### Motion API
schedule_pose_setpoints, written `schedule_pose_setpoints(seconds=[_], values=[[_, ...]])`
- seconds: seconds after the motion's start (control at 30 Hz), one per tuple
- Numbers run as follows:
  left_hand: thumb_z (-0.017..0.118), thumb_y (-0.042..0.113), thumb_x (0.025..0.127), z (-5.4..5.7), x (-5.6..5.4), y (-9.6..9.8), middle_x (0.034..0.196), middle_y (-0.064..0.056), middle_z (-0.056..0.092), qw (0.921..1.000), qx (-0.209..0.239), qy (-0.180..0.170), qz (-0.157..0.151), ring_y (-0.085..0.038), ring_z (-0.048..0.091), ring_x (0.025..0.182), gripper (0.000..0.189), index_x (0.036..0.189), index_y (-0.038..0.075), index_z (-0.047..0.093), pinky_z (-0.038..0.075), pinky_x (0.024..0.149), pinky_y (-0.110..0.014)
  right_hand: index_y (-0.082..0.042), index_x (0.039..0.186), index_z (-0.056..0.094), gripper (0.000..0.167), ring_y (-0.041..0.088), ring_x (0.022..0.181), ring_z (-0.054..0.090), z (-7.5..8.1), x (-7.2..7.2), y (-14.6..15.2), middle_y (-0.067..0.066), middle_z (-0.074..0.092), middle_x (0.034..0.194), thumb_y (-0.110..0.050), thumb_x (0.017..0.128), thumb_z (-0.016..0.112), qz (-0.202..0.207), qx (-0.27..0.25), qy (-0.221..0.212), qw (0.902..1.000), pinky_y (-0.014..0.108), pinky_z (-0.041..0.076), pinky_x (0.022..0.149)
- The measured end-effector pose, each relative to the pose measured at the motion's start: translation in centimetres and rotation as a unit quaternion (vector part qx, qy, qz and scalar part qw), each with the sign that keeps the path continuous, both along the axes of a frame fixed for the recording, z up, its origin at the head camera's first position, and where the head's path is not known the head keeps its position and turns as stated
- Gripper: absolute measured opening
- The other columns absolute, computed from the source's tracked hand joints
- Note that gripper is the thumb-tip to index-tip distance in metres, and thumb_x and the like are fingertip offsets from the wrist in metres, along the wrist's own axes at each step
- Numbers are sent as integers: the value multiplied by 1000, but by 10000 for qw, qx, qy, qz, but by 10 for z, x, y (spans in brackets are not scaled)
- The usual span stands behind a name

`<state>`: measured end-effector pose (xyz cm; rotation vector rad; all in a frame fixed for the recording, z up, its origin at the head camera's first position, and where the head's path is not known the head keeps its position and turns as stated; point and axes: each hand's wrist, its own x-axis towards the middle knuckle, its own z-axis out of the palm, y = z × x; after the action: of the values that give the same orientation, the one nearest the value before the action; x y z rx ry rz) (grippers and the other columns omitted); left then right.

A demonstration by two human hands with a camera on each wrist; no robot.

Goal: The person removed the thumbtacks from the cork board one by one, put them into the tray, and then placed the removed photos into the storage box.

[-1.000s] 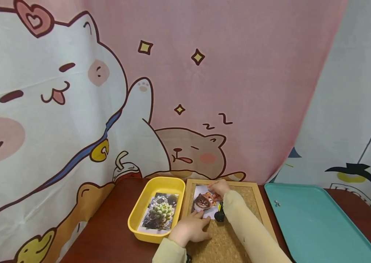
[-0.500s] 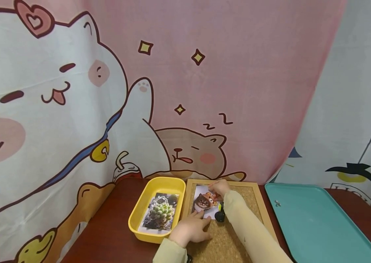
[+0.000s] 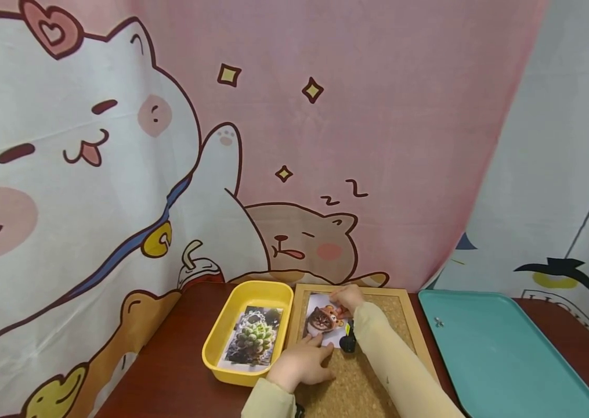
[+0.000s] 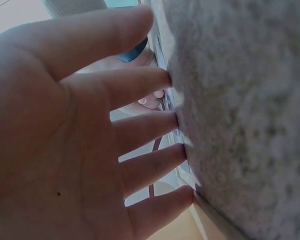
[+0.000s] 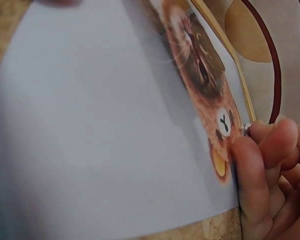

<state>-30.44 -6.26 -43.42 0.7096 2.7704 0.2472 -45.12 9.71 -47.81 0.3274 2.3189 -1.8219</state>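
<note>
A photo of a cat in a bear hood (image 3: 321,321) lies on the upper left of the wood-framed cork board (image 3: 362,389). My left hand (image 3: 302,363) spreads its fingers over the photo's lower edge. From the left wrist view, the fingertips (image 4: 176,120) of that hand press down at the board surface. At the photo's upper right corner is my right hand (image 3: 348,299), fingers curled. Up close in the right wrist view, it pinches a small shiny pushpin (image 5: 247,128), mostly hidden by the fingers, by the photo's edge.
Left of the board stands a yellow bin (image 3: 212,354) with a succulent photo (image 3: 254,337) in it. On the right lies a teal tray (image 3: 508,354) with small silvery pins (image 3: 438,322) near its left edge. A printed cloth (image 3: 404,145) hangs behind the table (image 3: 158,360).
</note>
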Motion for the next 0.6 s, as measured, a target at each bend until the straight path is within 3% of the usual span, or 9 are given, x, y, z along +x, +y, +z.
schedule_pose_setpoints(seconds=[0.37, 0.6], values=[[64, 45, 88, 0, 0, 0, 147, -6, 45, 10000, -5, -10, 28, -28, 38, 136, 57, 140, 22, 56, 35, 107, -37, 9, 98, 68, 16, 10, 43, 48, 0, 2, 0, 4, 52, 60, 1, 85, 64, -10, 9, 199, 9998, 27, 49, 41], [64, 46, 88, -1, -1, -1, 147, -7, 44, 10000, 22, -21, 14, -29, 38, 136, 58, 140, 22, 55, 35, 107, -38, 7, 97, 67, 14, 11, 45, 47, 0, 1, -1, 4, 52, 63, 0, 86, 65, 5, 0, 56, 10000, 27, 49, 43]])
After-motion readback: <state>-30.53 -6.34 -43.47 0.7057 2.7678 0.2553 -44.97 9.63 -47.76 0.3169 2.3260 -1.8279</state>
